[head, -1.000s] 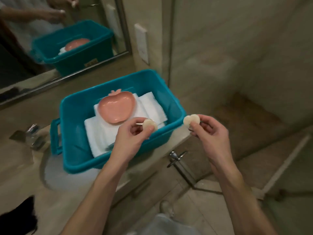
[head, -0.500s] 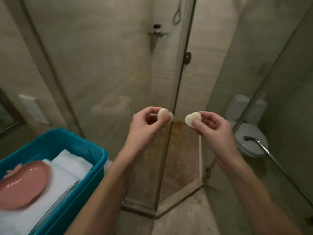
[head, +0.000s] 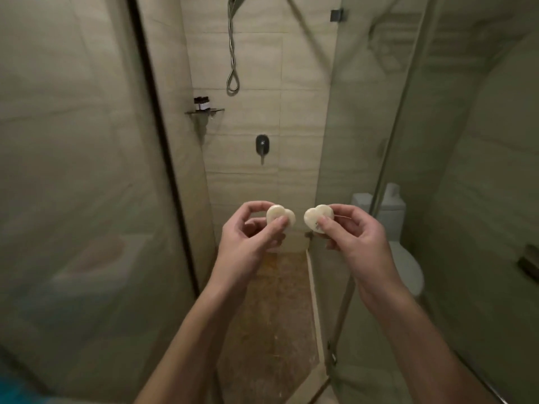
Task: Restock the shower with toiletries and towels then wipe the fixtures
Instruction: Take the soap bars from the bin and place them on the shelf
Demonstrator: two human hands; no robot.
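Two heart-shaped soaps sit mid-frame, near each other but apart. The left hand [head: 248,233] pinches the left soap [head: 277,215] between thumb and curled fingers; the right hand [head: 354,233] pinches the right soap [head: 316,217] likewise. Upper centre, small dark bottles [head: 201,102] stand on a shelf [head: 214,111] beside the hanging shower hose [head: 232,59].

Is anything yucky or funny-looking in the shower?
Yes: the shower floor has an orange-brown stain just inside the doorway, so it looks dirty. Nothing looks broken or tipped over.
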